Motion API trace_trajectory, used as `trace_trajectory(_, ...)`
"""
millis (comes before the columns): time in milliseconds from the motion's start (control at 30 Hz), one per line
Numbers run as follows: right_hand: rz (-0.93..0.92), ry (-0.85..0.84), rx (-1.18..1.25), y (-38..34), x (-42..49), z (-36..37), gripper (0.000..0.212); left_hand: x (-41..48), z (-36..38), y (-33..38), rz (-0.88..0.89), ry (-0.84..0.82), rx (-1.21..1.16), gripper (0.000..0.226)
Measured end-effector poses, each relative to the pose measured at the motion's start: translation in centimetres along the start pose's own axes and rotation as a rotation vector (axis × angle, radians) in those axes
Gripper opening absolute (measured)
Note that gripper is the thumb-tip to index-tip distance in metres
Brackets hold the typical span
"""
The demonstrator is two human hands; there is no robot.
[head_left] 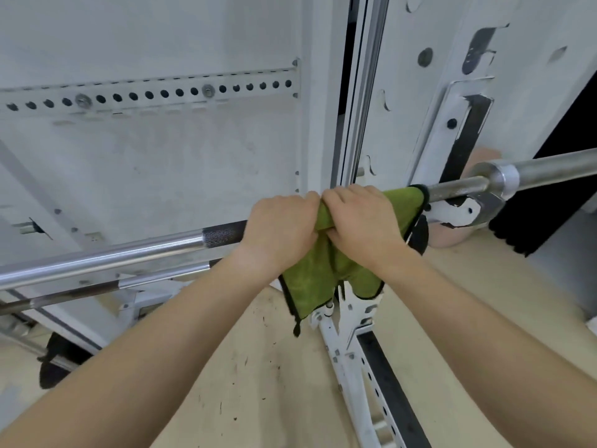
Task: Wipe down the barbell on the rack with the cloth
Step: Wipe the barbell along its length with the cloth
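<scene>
A steel barbell [135, 252] runs across the view from lower left to upper right and rests in a white rack hook [458, 211] at the right. A green cloth [310, 279] with a black edge is draped over the bar near that hook, its ends hanging below. My left hand [281, 231] and my right hand [361, 218] sit side by side on top of the bar, both clenched around the cloth and the shaft under it. The bar's thicker sleeve [549, 171] sticks out to the right past the collar.
A white rack upright [352, 347] with holes slants down below the cloth. A second bar [97, 291] lies lower at the left. A white wall panel with a perforated rail [148, 93] stands right behind. The floor below is beige.
</scene>
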State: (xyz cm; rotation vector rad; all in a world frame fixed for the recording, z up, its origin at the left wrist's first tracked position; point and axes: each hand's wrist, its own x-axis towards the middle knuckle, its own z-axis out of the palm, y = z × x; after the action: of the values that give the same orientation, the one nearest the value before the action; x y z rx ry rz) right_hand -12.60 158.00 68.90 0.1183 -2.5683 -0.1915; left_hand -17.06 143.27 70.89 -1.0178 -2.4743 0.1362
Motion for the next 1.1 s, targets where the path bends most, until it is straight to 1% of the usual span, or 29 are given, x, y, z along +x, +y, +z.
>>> trace_trajectory(67, -0.017, -0.002, 0.012, -1.0, 0.3, 0.0, 0.027, -0.6, 0.0, -0.8, 0.001, 0.000, 0.017, 0.022)
trace_trajectory(167, -0.068, 0.016, -0.001, 0.7, -0.1, -0.2, 0.030, 0.8, 0.0, 0.1, 0.021, -0.020, -0.006, 0.023)
trace_trajectory(233, -0.065, 0.010, -0.034, 2.4, -0.7, -0.4, 0.032, 2.2, 0.0, 1.6, 0.051, -0.027, -0.044, 0.020)
trace_trajectory(300, -0.041, -0.008, -0.062, 4.2, -1.2, -0.6, 0.032, 3.5, 0.2, 3.2, 0.062, -0.015, -0.071, 0.011)
trace_trajectory(433, -0.010, -0.025, -0.142, 8.1, -2.3, -0.9, 0.027, 5.9, 0.5, 6.3, 0.086, -0.012, -0.109, 0.008)
trace_trajectory(567, 0.048, -0.020, -0.250, 11.4, -3.0, -1.0, 0.010, 8.5, 0.0, 9.5, 0.111, -0.022, -0.161, 0.006)
trace_trajectory(633, 0.098, 0.017, -0.255, 12.2, -3.2, -1.0, 0.012, 9.8, -0.2, 11.0, 0.110, -0.059, -0.225, 0.002)
trace_trajectory(733, 0.185, 0.023, -0.278, 12.0, -3.7, -0.7, 0.018, 10.5, -0.1, 11.7, 0.112, -0.081, -0.257, 0.005)
trace_trajectory(833, 0.180, 0.053, -0.252, 10.8, -4.2, -0.2, 0.025, 9.6, -0.2, 10.8, 0.151, -0.051, -0.189, 0.010)
trace_trajectory(967, 0.195, 0.139, -0.194, 8.5, -4.8, 0.5, 0.023, 6.9, 0.2, 8.6, 0.184, 0.038, -0.042, 0.014)
trace_trajectory(1100, 0.255, 0.234, -0.130, 4.6, -5.2, 1.2, 0.036, 4.4, 0.9, 6.4, 0.186, 0.117, -0.039, 0.027)
